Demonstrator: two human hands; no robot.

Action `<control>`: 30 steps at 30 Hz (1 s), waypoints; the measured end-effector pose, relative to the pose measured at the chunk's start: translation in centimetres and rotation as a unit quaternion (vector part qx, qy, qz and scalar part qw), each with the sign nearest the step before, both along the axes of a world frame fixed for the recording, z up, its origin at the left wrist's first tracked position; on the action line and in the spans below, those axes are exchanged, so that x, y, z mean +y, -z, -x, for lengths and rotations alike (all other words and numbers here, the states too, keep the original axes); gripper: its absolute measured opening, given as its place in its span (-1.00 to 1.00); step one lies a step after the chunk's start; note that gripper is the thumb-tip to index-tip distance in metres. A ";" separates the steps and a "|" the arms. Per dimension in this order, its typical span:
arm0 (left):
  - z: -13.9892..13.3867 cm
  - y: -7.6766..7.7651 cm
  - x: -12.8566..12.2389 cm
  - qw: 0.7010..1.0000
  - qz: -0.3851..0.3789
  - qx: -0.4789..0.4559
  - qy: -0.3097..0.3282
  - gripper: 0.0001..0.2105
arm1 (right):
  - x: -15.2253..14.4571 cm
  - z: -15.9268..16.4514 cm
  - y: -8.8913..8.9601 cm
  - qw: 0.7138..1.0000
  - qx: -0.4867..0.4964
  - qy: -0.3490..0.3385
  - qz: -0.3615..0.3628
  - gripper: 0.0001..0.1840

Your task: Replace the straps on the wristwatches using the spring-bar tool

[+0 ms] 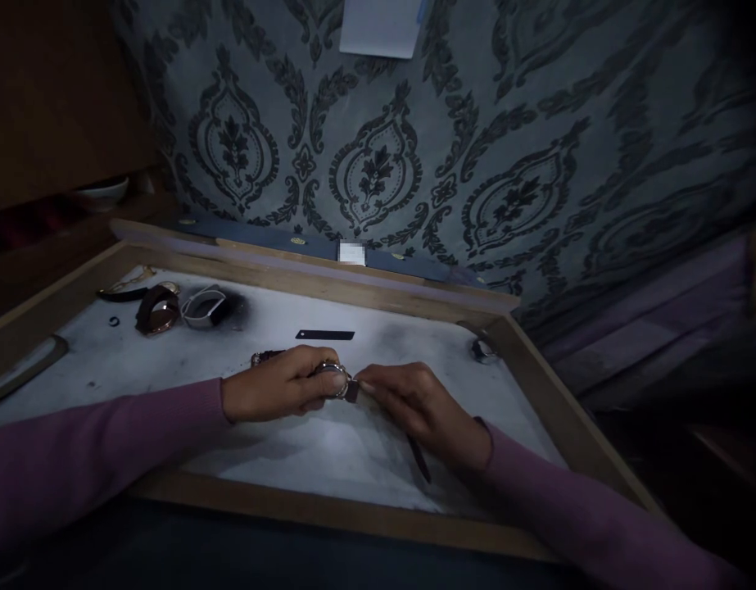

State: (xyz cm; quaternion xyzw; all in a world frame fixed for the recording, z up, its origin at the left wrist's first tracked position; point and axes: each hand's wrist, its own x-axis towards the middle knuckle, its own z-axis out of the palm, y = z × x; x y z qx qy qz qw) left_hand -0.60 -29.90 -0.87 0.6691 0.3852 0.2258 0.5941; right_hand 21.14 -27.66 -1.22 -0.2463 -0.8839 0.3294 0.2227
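A round wristwatch with a metal case is gripped in my left hand, thumb across its face. Behind that hand, a reddish-brown banded piece pokes out. A short dark strap piece shows at the right side of the case. My right hand is closed, its fingertips pinched together at that strap end; what lies inside the pinch is partly hidden. Below the right palm hangs a long dark strip, which looks like a watch strap. Both hands are just above the white tray bottom.
A wooden-rimmed tray surrounds the work. Several watches lie at its back left, including a brown-strapped watch and a grey-strapped one. A flat black strip lies behind my hands. Another dark watch rests near the right wall.
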 end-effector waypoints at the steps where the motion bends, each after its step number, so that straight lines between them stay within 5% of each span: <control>1: 0.0 0.0 0.0 1.000 0.021 -0.008 0.000 -0.72 | 0.0 -0.1 0.0 1.000 -0.002 0.000 -0.026 -0.66; 9: -0.4 -0.2 -0.2 0.998 0.052 -0.035 -0.009 -0.75 | -0.2 -0.4 0.2 0.995 -0.013 -0.006 -0.098 -0.73; 18: -0.3 -0.2 -0.3 0.998 0.053 -0.025 -0.001 -0.74 | -0.1 -0.4 -0.1 0.995 -0.008 -0.042 -0.085 -0.74; 30: -0.1 -0.2 0.1 1.000 -0.013 -0.015 -0.008 -0.75 | -0.3 -0.1 -0.1 0.999 -0.013 -0.001 -0.032 -0.70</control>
